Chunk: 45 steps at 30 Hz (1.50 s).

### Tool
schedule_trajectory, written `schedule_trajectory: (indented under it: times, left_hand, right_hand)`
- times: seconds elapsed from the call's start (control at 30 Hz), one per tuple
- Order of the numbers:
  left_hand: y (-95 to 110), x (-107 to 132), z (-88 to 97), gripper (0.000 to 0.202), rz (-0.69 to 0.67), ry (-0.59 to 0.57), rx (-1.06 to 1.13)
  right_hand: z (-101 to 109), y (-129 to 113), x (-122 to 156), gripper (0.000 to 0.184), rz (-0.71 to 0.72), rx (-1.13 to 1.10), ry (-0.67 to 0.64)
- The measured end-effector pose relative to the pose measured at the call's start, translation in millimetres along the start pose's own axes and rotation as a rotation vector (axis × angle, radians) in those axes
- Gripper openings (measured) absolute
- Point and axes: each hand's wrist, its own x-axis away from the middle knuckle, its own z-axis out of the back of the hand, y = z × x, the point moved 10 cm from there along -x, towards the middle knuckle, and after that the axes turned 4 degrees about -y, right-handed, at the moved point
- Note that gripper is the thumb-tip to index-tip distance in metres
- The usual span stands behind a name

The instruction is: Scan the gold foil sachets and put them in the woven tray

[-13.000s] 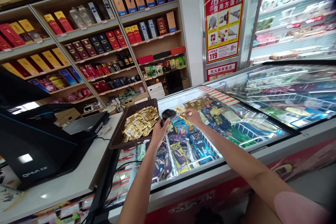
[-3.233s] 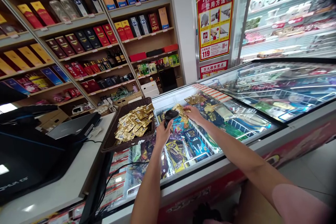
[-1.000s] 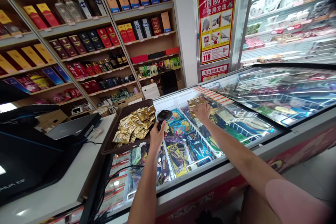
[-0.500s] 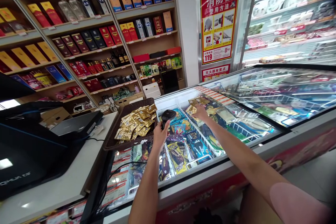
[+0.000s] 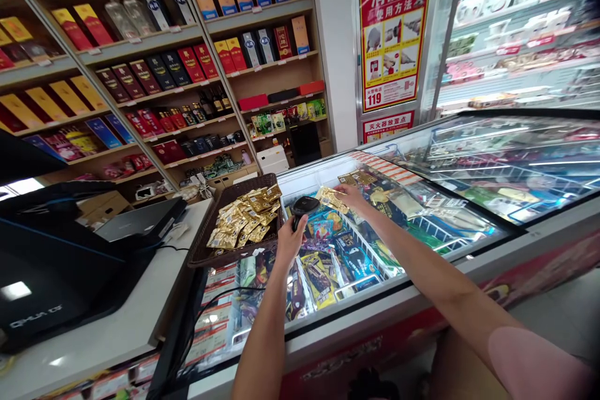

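Observation:
My left hand (image 5: pixel 289 239) is closed around the grip of a black barcode scanner (image 5: pixel 302 207), held over the glass lid of the chest freezer (image 5: pixel 422 244). My right hand (image 5: pixel 352 195) pinches a gold snack packet (image 5: pixel 330 198) just right of the scanner's head. A small pile of gold packets (image 5: pixel 355 179) lies on the glass behind my right hand. A dark woven basket (image 5: pixel 200 252) full of gold packets (image 5: pixel 242 219) sits to the left of the scanner, at the counter's end.
A black checkout terminal (image 5: pixel 56 262) stands on the white counter (image 5: pixel 107 334) at left, with the scanner's cable (image 5: pixel 225 294) trailing below. Shelves of boxed goods (image 5: pixel 164 69) fill the back wall. A red fire-hydrant poster (image 5: pixel 392 34) and a chilled display case (image 5: pixel 520 31) stand at right.
My right hand went to the pile on the glass, took a gold packet and brought it left to the scanner's head. My left hand kept the scanner nearly still.

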Motion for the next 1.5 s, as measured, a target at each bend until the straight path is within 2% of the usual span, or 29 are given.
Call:
schedule_trajectory:
  times: [0.3, 0.43, 0.5, 0.6, 0.77, 0.83, 0.93, 1.03, 1.1, 1.2, 1.3, 1.4, 1.5]
  left_hand:
    - [0.2, 0.2, -5.5, 0.049, 0.012, -0.035, -0.037]
    - [4.3, 4.3, 10.6, 0.052, 0.035, -0.01, 0.037]
    - [6.2, 8.9, 29.4, 0.052, 0.037, 0.017, 0.083]
    - [4.3, 21.3, 70.7, 0.051, 0.045, 0.082, 0.111]
    - [-15.4, 59.3, 160.3, 0.053, 0.131, 0.328, 0.154]
    - [-23.2, 77.8, 188.1, 0.055, 0.162, 0.402, 0.146]
    - [-31.6, 102.1, 213.0, 0.056, 0.195, 0.462, 0.135]
    - [-36.0, 115.3, 220.6, 0.057, 0.214, 0.493, 0.134]
    - [-37.5, 115.5, 218.5, 0.057, 0.223, 0.506, 0.142]
    - [-34.4, 102.1, 205.7, 0.057, 0.195, 0.496, 0.182]
    - [-27.9, 78.9, 184.1, 0.056, 0.164, 0.453, 0.204]
    - [-18.7, 53.5, 156.8, 0.057, 0.134, 0.389, 0.216]
    - [-6.5, 31.0, 128.7, 0.057, 0.087, 0.32, 0.206]
  right_hand:
    - [-8.4, -7.6, 7.3, 0.021, -0.031, -0.04, 0.014]
    - [-28.1, -16.2, 7.4, 0.023, -0.015, -0.077, -0.037]
    - [-42.9, -25.2, 5.4, 0.025, -0.003, -0.11, -0.062]
    - [-75.8, -47.6, 1.2, 0.028, 0.024, -0.165, -0.116]
    - [-165.2, -98.4, 0.4, 0.029, 0.032, -0.213, -0.282]
    - [-203.6, -117.6, 4.1, 0.026, 0.043, -0.192, -0.328]
    - [-252.2, -137.8, 14.7, 0.025, 0.074, -0.162, -0.397]
    - [-274.8, -146.1, 26.3, 0.028, 0.146, -0.123, -0.444]
    - [-268.9, -143.7, 28.7, 0.03, 0.209, -0.083, -0.422]
    - [-232.0, -124.8, 18.3, 0.026, 0.26, 0.005, -0.31]
    - [-169.4, -87.8, -5.8, 0.026, 0.215, 0.137, -0.139]
    - [-92.7, -36.9, -27.8, 0.032, 0.073, 0.291, 0.04]
    - [-22.3, 10.0, -34.9, 0.041, -0.06, 0.462, 0.204]
